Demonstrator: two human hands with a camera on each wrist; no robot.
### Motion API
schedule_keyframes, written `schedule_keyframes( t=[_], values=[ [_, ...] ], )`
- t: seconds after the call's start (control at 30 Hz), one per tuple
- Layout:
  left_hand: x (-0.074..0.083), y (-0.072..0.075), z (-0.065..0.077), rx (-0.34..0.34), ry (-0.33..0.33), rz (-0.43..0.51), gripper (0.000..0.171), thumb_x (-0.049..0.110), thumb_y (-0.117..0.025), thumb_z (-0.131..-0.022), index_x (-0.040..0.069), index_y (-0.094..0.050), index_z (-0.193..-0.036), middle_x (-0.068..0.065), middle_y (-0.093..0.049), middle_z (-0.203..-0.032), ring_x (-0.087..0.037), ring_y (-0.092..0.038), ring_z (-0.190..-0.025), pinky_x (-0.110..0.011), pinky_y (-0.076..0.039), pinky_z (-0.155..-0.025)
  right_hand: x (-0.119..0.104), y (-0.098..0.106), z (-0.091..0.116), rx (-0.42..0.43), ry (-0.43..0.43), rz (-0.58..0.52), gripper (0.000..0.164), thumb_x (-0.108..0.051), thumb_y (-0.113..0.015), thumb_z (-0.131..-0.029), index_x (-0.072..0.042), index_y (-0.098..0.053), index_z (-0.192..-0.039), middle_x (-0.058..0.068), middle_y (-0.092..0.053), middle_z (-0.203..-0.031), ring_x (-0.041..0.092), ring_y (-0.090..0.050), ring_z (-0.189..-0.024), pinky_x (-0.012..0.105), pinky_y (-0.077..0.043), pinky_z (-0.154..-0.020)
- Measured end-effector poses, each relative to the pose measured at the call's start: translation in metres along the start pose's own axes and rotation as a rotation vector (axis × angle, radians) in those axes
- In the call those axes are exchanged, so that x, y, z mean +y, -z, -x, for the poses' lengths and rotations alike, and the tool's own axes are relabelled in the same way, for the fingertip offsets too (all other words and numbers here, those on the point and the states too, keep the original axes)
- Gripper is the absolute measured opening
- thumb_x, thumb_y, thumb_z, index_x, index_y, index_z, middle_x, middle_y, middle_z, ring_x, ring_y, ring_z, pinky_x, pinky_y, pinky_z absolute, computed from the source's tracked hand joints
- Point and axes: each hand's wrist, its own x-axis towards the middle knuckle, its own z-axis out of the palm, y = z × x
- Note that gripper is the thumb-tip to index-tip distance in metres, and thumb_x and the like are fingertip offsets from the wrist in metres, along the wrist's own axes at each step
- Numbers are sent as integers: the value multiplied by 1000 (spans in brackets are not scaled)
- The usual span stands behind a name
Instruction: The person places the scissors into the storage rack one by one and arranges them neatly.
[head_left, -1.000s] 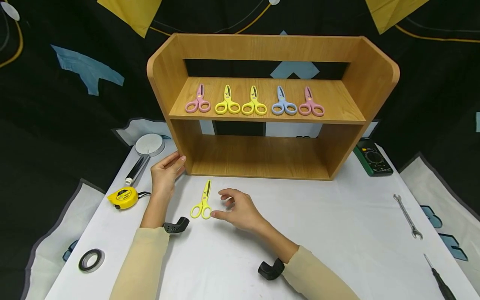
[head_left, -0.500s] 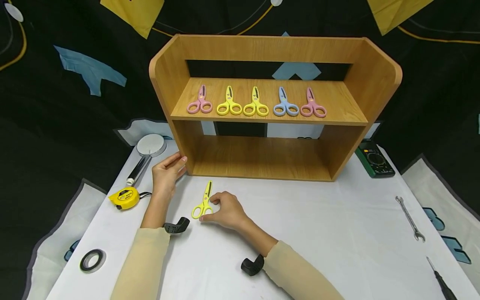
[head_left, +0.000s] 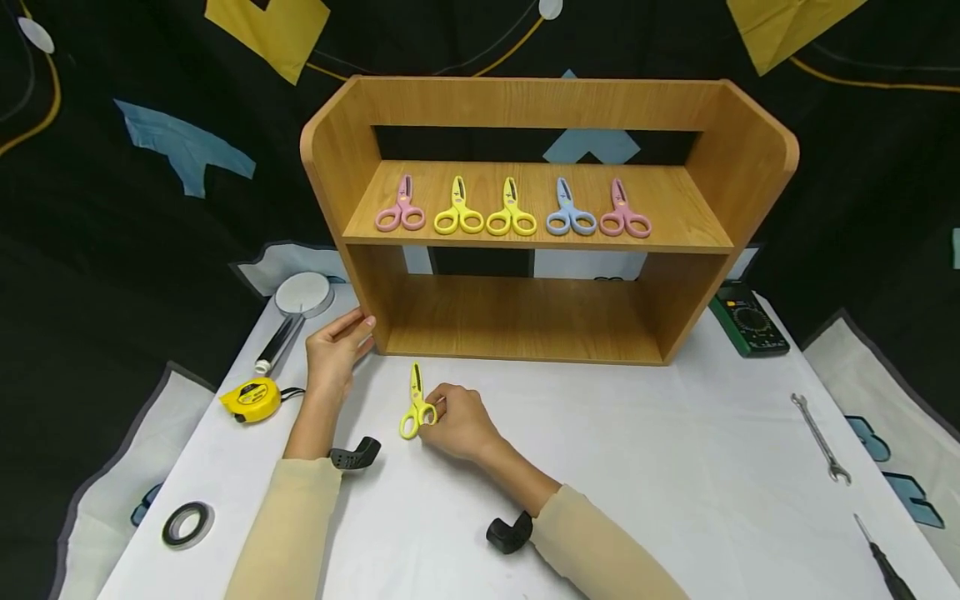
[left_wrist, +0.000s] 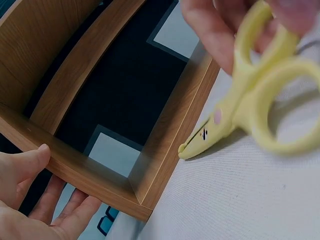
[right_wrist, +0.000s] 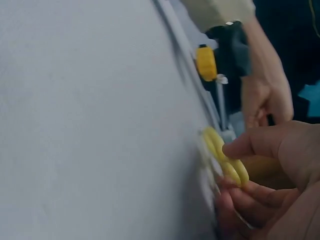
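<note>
My right hand [head_left: 463,423] pinches a pair of yellow scissors [head_left: 416,403] by one finger ring, in front of the wooden shelf [head_left: 525,317]. In the left wrist view the scissors [left_wrist: 232,105] show a shut, rounded blade with a small printed face. The blade points toward the shelf. My left hand [head_left: 332,354] grips the lower front edge of the shelf's left side panel, its thumb [left_wrist: 32,162] on one face and its fingers on the other. On the upper board stand pink scissors [head_left: 405,200], two yellow pairs, blue scissors [head_left: 563,204] and another pink pair, in one row.
At the left lie a magnifying glass [head_left: 302,294], a yellow tape measure [head_left: 253,401] and a roll of black tape [head_left: 178,533]. A multimeter [head_left: 750,321], a wrench [head_left: 821,437] and a screwdriver [head_left: 883,558] lie at the right. The lower shelf board [head_left: 525,333] is bare wood.
My right hand has moved left to the yellow scissors and taken hold of a finger ring. The scissors have shifted slightly right and turned straighter. My left hand stays on the shelf.
</note>
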Motion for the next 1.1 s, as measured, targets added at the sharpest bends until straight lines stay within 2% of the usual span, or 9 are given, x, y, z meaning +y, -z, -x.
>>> schedule_keyframes(
  t=[0.1,0.23,0.37,0.5,0.63,0.77,0.9,1.0,1.1],
  values=[
    [0,-1,0,-4,9,20,49,11,-83,-88,2,-68,-134,9,-76,-99,-5,-72,-96,-42,-56,-104,2,14,6,-18,-11,-112,32,-6,-78,-83,-2,-71,-113,-2,-75,-80,6,-63,-66,18,-51,-56],
    [-1,-2,0,-5,20,41,50,9,-83,-87,1,-67,-134,10,-77,-95,-4,-73,-93,-37,-59,-99,-2,45,25,-39,-2,-190,33,-5,-77,-83,-3,-72,-116,-1,-75,-83,7,-64,-66,20,-52,-56],
    [-1,-3,0,-6,9,47,49,8,-83,-87,1,-68,-133,9,-77,-96,-4,-73,-93,-32,-62,-93,-16,91,51,-41,58,-248,37,-4,-78,-85,-3,-70,-121,4,-76,-89,12,-68,-74,23,-57,-64],
    [1,-2,0,-5,11,34,49,11,-84,-87,4,-68,-133,9,-76,-99,-5,-73,-95,-35,-60,-97,-34,146,77,-7,133,-266,38,-4,-78,-88,-3,-68,-125,9,-75,-94,19,-70,-83,25,-61,-74],
    [2,0,0,13,21,33,49,10,-84,-86,5,-69,-132,9,-76,-99,-5,-73,-95,-40,-57,-102,-45,203,96,85,181,-208,37,-6,-78,-92,-4,-67,-127,11,-73,-99,22,-70,-87,25,-62,-78],
    [3,0,1,13,21,41,49,10,-84,-86,3,-69,-133,10,-77,-96,-4,-73,-94,-40,-57,-103,-54,257,104,219,146,-67,39,-17,-77,-96,-9,-65,-132,11,-71,-105,21,-67,-90,20,-60,-77],
    [2,0,2,5,24,36,51,11,-84,-86,3,-68,-134,11,-77,-95,-4,-73,-93,-38,-58,-101,-57,303,100,342,63,75,45,-26,-73,-98,-14,-62,-140,7,-67,-109,18,-63,-92,12,-56,-76],
    [2,-1,2,3,17,30,51,11,-84,-86,2,-68,-134,11,-76,-95,-3,-73,-93,-34,-60,-97,-55,332,92,403,22,135,49,-25,-69,-101,-11,-56,-146,5,-63,-110,17,-60,-92,7,-55,-75],
    [1,-1,1,0,12,30,50,11,-84,-87,2,-68,-133,10,-76,-95,-4,-73,-93,-32,-61,-94,-51,351,81,452,-23,156,51,-23,-66,-102,-7,-53,-149,2,-61,-109,15,-60,-90,6,-55,-73]
  ],
)
